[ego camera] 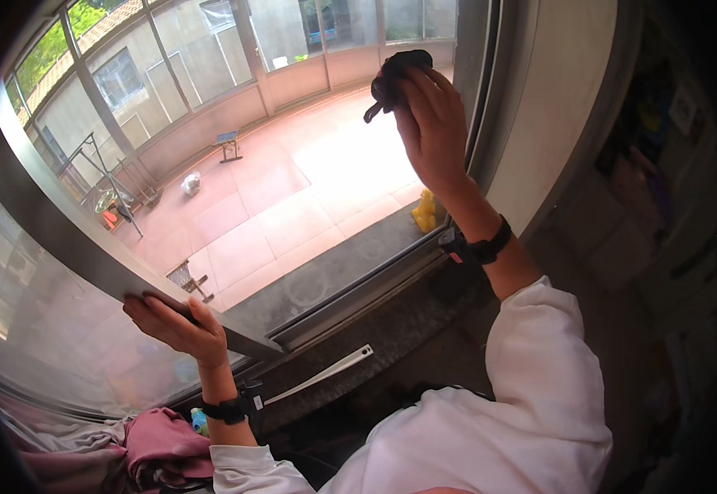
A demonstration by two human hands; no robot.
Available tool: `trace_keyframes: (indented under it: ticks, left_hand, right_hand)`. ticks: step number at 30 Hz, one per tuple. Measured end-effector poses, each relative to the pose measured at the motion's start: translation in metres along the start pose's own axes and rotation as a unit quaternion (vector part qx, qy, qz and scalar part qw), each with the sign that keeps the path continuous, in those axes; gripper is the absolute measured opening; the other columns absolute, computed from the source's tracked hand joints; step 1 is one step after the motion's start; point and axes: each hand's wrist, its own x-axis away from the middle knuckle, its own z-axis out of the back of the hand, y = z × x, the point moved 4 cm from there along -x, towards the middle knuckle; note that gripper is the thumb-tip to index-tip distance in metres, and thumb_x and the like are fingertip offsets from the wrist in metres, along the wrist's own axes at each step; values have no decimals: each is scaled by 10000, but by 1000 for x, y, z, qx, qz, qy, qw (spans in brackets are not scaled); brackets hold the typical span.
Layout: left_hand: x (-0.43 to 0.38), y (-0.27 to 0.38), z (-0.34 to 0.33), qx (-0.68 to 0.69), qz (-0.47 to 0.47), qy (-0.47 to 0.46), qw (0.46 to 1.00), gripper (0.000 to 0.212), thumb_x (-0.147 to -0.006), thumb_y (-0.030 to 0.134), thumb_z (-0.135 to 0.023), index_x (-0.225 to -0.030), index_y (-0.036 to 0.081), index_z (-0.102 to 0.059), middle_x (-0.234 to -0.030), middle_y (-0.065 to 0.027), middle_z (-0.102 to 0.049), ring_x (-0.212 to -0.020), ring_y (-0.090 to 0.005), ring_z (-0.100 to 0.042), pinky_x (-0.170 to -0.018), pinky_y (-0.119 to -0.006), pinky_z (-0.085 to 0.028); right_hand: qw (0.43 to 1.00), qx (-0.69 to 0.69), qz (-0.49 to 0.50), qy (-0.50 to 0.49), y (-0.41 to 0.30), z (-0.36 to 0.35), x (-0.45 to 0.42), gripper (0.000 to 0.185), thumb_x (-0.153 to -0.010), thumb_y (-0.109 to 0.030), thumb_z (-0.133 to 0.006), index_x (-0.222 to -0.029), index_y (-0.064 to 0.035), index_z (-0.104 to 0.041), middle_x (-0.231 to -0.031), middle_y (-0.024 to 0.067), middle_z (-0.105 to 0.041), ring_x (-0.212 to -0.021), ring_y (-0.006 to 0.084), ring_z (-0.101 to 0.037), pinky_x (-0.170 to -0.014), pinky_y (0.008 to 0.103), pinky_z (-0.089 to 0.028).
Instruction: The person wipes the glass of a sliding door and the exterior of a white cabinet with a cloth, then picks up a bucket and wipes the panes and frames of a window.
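A bunched dark cloth (395, 77) is gripped in my right hand (429, 123), raised high near the right side of the window pane (260, 234). One loose end of the cloth hangs toward the left. Whether the cloth touches the glass, I cannot tell. Lower down on the left, my left hand (179, 327) rests against the grey metal upright of the window sash (87, 247), thumb on one side and fingers on the other. Both wrists carry black straps with small devices.
A white long-handled implement (324, 373) lies on the dark inner sill (389, 352). Pink fabric (167, 447) and a small blue bottle (199, 422) are at lower left. Through the glass show a yellow object (424, 211) on the outer ledge, a stool (227, 145) and a folding rack (108, 176).
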Motion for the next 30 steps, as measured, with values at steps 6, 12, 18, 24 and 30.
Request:
trace_keyframes:
  ticks: [6, 12, 18, 24, 30]
  left_hand:
    - [0, 0, 2, -1, -5, -5, 1000, 585, -967, 279, -427, -1413, -59, -258, -1450, -307, -251, -1330, -482, -259, -1066, -565, -234]
    - [0, 2, 3, -1, -6, -7, 1000, 591, -961, 272, -435, -1415, -58, -252, -1451, -306, -251, -1328, -483, -262, -1065, -569, -233]
    - [-2, 4, 2, 10, -9, -8, 1000, 577, -954, 244, -421, -1408, -70, -250, -1457, -293, -239, -1329, -475, -250, -1073, -544, -215]
    - [-1, -1, 1, 9, -9, -11, 1000, 577, -954, 243, -423, -1407, -71, -252, -1457, -295, -238, -1329, -475, -253, -1073, -546, -213]
    - [-2, 2, 2, 5, -6, -13, 1000, 576, -954, 236, -427, -1407, -73, -249, -1460, -302, -228, -1336, -478, -240, -1078, -545, -203]
  right_hand:
    - [998, 50, 28, -16, 11, 14, -9, 308, -828, -177, -637, -1118, -77, -613, -1136, 72, -580, -997, 272, -539, -845, 376, -461]
    - [998, 38, -27, -37, 25, 20, -9, 383, -774, -206, -678, -1145, -141, -609, -1101, 31, -571, -926, 241, -565, -760, 348, -520]
    - [994, 11, -90, -56, 30, 14, -8, 425, -784, -218, -676, -1184, -111, -579, -1049, 52, -548, -913, 212, -589, -711, 312, -539]
    - [991, -32, -104, -81, 22, 11, -8, 416, -807, -217, -645, -1201, -121, -559, -1090, 61, -545, -925, 236, -608, -685, 325, -550]
    - [992, -38, -111, -41, 29, 17, -21, 344, -825, -193, -632, -1154, -100, -594, -1067, 74, -560, -862, 269, -632, -709, 344, -528]
